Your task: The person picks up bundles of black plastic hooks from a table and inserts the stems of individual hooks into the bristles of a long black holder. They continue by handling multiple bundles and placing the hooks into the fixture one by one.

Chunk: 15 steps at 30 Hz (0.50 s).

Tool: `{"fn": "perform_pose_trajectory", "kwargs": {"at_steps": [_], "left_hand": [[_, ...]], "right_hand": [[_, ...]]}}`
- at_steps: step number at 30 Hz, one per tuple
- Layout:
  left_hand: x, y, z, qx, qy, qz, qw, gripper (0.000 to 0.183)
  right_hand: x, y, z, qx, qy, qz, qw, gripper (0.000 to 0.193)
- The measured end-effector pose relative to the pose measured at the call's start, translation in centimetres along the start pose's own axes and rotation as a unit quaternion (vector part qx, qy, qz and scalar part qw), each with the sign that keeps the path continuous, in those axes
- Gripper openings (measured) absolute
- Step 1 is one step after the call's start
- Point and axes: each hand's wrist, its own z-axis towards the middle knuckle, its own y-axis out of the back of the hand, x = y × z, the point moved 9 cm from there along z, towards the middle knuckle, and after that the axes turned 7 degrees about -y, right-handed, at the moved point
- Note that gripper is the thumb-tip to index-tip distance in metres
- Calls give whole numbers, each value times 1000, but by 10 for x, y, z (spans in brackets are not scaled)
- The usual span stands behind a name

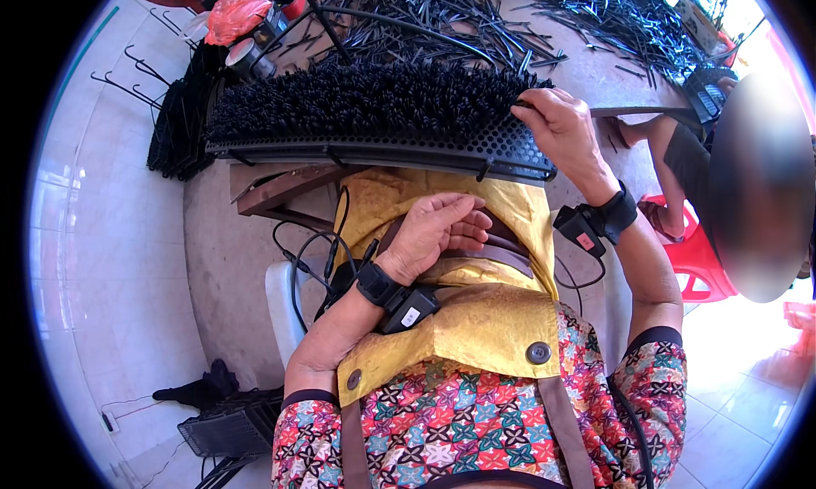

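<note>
A black perforated rack (pixel 510 159), densely filled with upright black pieces (pixel 365 98), lies across in front of me above my lap. At its right end my right hand (pixel 565 136) is closed in a pinch, with a small dark piece (pixel 522 105) at its fingertips, next to the bare holes. My left hand (pixel 438 230) hangs over the yellow apron (pixel 493 319), below the rack and apart from it. Its thumb and fingers are curled together; what they hold, if anything, is hidden. Both wrists carry black straps with small boxes.
Loose black strips (pixel 425 30) lie heaped behind the rack. At the left stand a red plastic bag (pixel 236 19), a can (pixel 248 57) and hooked wires. A person sits at the right on a red stool (pixel 701 264). More black racks (pixel 234 425) lie lower left.
</note>
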Motion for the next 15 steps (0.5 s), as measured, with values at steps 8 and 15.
{"fn": "perform_pose_trajectory", "kwargs": {"at_steps": [8,15], "left_hand": [[1,2,0,-9,4,8,1000,33],[2,3,2,-12,8,12,1000,33]], "right_hand": [[8,-24,10,126,-30,-152,980,10],[8,-29,20,155,-62,-175,970,8]]}}
